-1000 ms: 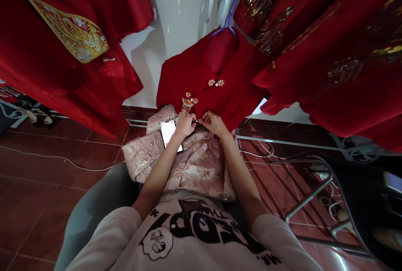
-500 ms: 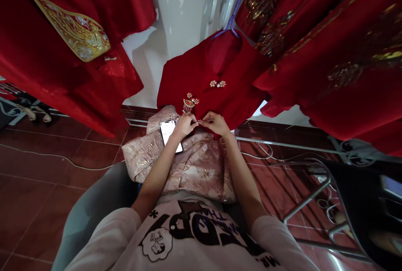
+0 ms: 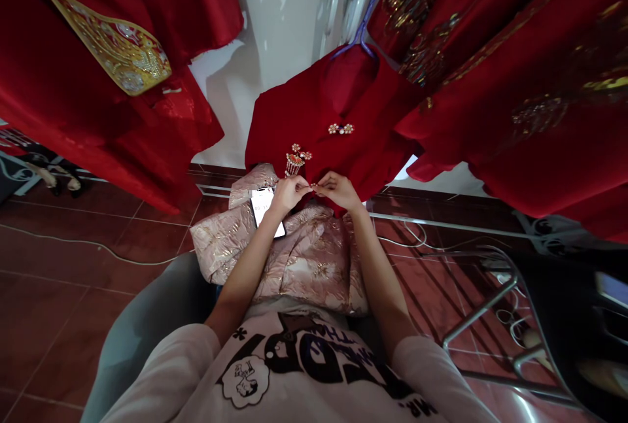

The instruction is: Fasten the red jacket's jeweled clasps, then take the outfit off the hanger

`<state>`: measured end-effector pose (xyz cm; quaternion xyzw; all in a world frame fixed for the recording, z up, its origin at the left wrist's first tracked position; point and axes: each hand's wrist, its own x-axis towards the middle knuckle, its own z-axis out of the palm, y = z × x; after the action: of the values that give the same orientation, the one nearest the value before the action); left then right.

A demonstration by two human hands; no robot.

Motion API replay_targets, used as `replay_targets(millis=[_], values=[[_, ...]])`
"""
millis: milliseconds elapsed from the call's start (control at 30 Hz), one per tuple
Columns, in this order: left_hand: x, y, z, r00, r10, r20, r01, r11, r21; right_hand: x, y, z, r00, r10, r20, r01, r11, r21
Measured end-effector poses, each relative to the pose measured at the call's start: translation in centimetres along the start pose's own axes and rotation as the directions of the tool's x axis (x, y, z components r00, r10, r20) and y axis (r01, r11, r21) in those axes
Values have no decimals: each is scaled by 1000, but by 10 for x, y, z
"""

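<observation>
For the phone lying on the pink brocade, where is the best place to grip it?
Probably the phone by its long edges at the far, upper end, coming from the left: the left hand and forearm cover its near right side, and it lies flat, screen up, on the pink brocade fabric.

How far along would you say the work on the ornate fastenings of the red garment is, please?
Already fixed on the hanging red velvet garment: a pearl flower clasp near the collar and a gold tasselled ornament lower down. In hand: the left hand and right hand pinch a small beaded fastening at the front edge. Whether more remain is hidden.
</observation>
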<state>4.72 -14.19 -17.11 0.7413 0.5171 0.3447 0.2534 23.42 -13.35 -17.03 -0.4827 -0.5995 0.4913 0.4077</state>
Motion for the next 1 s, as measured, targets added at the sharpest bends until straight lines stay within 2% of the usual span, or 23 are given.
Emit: replay_targets(millis=[200,433,700,900,1000], values=[[0,-3,2,998,-58,-23,53,985,-167,1,0,-1,999,43,27,-43,999,28],[1,-7,4,983,-159,93,184,851,-492,0,-2,-1,996,87,18,-89,991,98],[1,-6,3,985,-168,50,169,836,-522,0,-2,-2,992,118,33,-121,985,122],[1,-8,6,983,-178,55,179,826,-534,-4,-6,-2,991,111,68,-119,986,121],[2,-7,10,977,-196,86,209,790,-576,-4,-9,-2,988,130,85,-139,985,102]])
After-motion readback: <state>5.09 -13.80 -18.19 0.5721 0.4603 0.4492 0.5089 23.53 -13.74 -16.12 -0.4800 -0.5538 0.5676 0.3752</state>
